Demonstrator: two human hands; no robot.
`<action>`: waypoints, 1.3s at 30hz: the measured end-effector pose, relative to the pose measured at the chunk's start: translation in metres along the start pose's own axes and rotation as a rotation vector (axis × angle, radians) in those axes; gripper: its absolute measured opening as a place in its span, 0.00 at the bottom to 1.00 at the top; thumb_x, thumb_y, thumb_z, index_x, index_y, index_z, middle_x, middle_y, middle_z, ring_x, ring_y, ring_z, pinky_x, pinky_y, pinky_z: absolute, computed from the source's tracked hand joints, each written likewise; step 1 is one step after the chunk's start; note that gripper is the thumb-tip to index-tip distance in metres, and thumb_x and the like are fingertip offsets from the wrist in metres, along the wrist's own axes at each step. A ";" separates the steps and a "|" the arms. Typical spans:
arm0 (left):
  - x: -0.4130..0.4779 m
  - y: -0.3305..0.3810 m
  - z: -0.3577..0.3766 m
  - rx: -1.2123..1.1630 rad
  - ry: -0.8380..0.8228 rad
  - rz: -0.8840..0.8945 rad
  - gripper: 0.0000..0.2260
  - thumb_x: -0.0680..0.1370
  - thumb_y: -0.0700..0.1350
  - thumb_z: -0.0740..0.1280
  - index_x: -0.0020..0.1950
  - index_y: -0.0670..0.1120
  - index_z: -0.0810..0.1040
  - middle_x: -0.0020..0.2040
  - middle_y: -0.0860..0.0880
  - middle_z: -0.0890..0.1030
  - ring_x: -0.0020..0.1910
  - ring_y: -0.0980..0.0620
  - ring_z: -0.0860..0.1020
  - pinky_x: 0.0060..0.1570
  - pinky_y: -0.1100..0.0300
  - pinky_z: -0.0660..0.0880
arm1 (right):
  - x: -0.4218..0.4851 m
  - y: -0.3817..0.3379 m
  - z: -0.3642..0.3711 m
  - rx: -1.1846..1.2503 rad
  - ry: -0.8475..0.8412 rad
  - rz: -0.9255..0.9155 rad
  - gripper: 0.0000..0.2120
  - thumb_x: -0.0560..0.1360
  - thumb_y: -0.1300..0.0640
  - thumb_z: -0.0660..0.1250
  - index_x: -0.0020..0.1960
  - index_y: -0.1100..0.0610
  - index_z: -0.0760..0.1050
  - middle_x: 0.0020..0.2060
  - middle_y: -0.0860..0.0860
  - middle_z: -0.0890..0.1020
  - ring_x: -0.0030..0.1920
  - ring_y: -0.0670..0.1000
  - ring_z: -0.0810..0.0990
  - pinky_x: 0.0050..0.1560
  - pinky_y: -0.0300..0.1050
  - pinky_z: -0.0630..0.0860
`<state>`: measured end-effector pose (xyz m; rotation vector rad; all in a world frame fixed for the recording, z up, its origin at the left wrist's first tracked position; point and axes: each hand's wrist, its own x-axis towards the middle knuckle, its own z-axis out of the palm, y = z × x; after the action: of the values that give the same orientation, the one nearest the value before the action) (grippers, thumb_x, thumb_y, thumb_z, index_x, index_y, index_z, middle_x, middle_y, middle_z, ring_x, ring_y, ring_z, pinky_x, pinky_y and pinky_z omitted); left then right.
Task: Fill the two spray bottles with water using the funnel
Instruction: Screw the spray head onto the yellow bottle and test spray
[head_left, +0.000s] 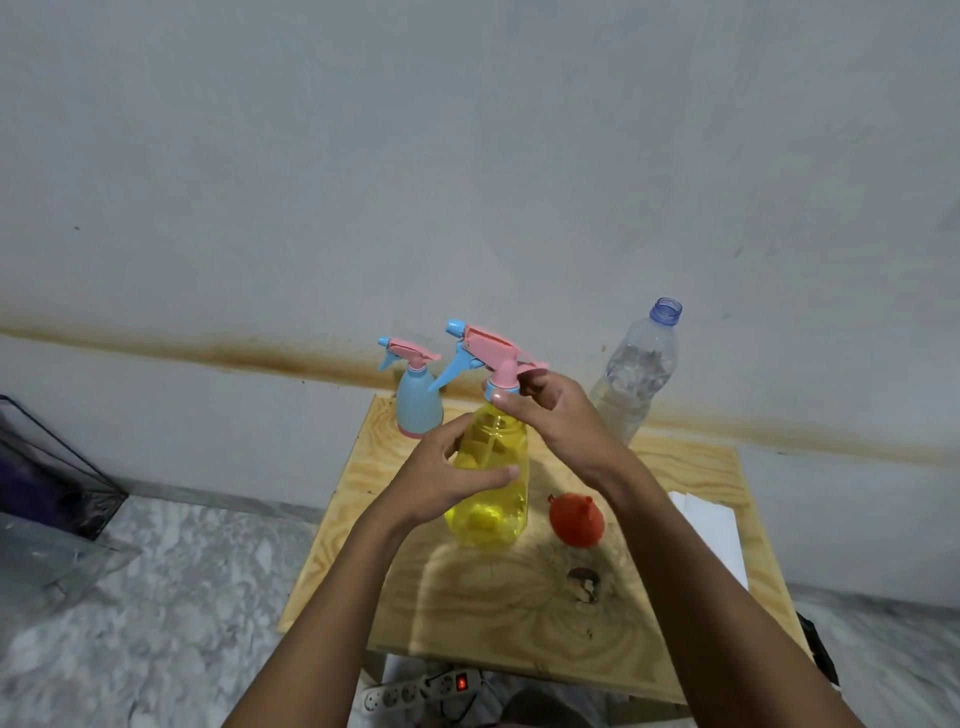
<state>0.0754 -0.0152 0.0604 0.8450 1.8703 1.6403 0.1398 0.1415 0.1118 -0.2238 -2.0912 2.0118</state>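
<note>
Two spray bottles stand on the table (519, 597). The blue bottle (418, 405) is upright behind and left of the yellow bottle (491, 483), apart from it, with its sprayer on. Left hand (441, 480): grip wrapped round the yellow bottle's body, thumb across the front. The yellow bottle is upright, base on the wood, fill level unclear. Right hand (556, 415): grip pinching the collar of the pink sprayer (493, 353) at the yellow bottle's neck, nozzle pointing left. Can't tell if it's screwed down. The red funnel (576, 519) is just right of the yellow bottle's base, not touching. The water bottle (636, 374) is behind and right of the yellow bottle, uncapped and partly full. White paper (711, 525) is farther right.
</note>
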 end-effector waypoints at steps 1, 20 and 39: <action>-0.002 0.004 -0.002 -0.028 -0.064 -0.011 0.17 0.70 0.47 0.78 0.58 0.53 0.81 0.50 0.54 0.85 0.53 0.55 0.81 0.57 0.56 0.78 | -0.002 -0.003 -0.006 0.010 -0.042 0.006 0.09 0.75 0.60 0.71 0.55 0.57 0.81 0.52 0.53 0.85 0.54 0.47 0.81 0.58 0.42 0.77; -0.007 -0.019 0.002 0.007 -0.298 -0.144 0.16 0.72 0.41 0.77 0.59 0.48 0.80 0.52 0.49 0.84 0.53 0.50 0.82 0.52 0.55 0.81 | -0.002 0.013 0.005 -0.206 -0.124 0.076 0.16 0.78 0.47 0.68 0.65 0.41 0.74 0.59 0.40 0.81 0.61 0.41 0.78 0.60 0.37 0.75; -0.047 -0.176 -0.037 0.739 0.334 -0.813 0.39 0.62 0.67 0.76 0.63 0.45 0.69 0.66 0.39 0.68 0.66 0.36 0.66 0.58 0.46 0.69 | 0.017 0.096 0.029 -0.356 -0.279 0.514 0.18 0.82 0.47 0.62 0.64 0.59 0.76 0.50 0.57 0.83 0.35 0.54 0.82 0.35 0.44 0.80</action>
<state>0.0591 -0.0880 -0.1101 -0.0279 2.6133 0.5996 0.1109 0.1222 0.0164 -0.6316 -2.7988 1.9943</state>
